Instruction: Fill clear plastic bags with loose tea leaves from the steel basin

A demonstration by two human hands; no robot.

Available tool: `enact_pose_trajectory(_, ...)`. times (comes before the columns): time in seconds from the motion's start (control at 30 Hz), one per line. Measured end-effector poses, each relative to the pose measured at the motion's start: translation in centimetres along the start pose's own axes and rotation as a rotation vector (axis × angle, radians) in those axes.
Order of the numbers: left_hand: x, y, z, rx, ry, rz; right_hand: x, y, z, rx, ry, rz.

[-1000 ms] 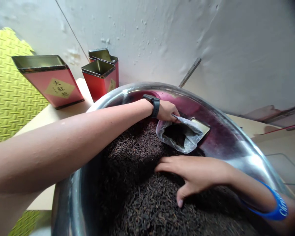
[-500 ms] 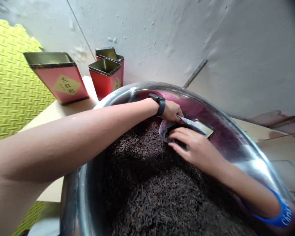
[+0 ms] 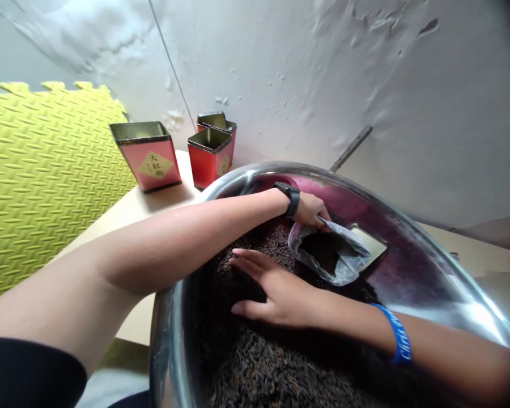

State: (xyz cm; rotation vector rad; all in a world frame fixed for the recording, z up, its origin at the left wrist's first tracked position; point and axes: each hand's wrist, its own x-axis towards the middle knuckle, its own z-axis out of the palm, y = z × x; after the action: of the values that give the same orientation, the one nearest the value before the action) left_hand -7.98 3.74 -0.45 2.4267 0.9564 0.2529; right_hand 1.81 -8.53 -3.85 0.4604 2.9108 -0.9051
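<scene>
A large steel basin [image 3: 412, 226] in front of me is full of dark loose tea leaves [image 3: 263, 362]. My left hand [image 3: 309, 209], with a black watch on the wrist, reaches across to the far side and pinches the rim of a clear plastic bag [image 3: 335, 258] that lines a tin sunk in the leaves. The bag's mouth stays open and holds some tea. My right hand [image 3: 272, 286], a blue band on its wrist, lies flat on the leaves left of the bag, fingers stretched out and pointing left.
Three open red tea tins [image 3: 148, 154] [image 3: 209, 154] [image 3: 217, 122] stand on a pale table [image 3: 131, 207] behind the basin, near a flaking white wall. A yellow-green foam mat [image 3: 42, 175] stands at the left.
My right hand has left the bag's mouth and moved left and toward me onto the leaves. The left hand still holds the bag. The view has pulled back and tilted.
</scene>
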Motion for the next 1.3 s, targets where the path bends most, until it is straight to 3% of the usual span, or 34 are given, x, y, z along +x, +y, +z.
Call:
enact_pose_trajectory(0.13,-0.3,0.6,-0.2,-0.026,0.001,-0.025,1.6,-1.6,0.6,-0.078,-0.09,-0.141)
enact_pose_trajectory(0.33,-0.2,0.5,-0.3,-0.022,-0.015,-0.008,0.7,-3.3,0.2,-0.305,-0.124,-0.373)
enact_pose_trajectory(0.5,-0.3,0.6,-0.4,-0.016,-0.014,-0.022,0.5,-3.0,0.5,-0.378,-0.172,-0.348)
enact_pose_trajectory(0.6,-0.3,0.7,-0.5,-0.033,-0.017,-0.024,0.6,-2.9,-0.5,-0.471,-0.201,-0.33)
enact_pose_trajectory(0.7,-0.2,0.4,-0.5,-0.041,-0.042,0.014,0.3,-2.7,-2.8,-0.613,-0.147,-0.209)
enact_pose_trajectory(0.87,0.0,-0.7,-0.8,-0.031,-0.048,-0.051,-0.2,-1.8,-6.8,-0.96,-0.068,0.214)
enact_pose_trajectory(0.93,0.0,-1.3,-1.1,-0.016,-0.046,-0.07,-0.2,-1.6,-7.4,-1.046,-0.007,0.259)
enact_pose_trajectory(1.07,-0.3,-2.1,-1.6,-0.018,-0.007,-0.059,0.2,-1.9,-5.7,-0.983,0.024,0.093)
enact_pose_trajectory(1.2,-0.4,-2.2,-1.6,-0.048,-0.009,-0.071,1.0,-2.1,-1.9,-0.592,-0.067,-0.239)
enact_pose_trajectory(1.3,-0.4,-2.2,-1.5,-0.055,-0.017,-0.057,1.2,-1.6,-0.3,-0.415,-0.135,-0.358)
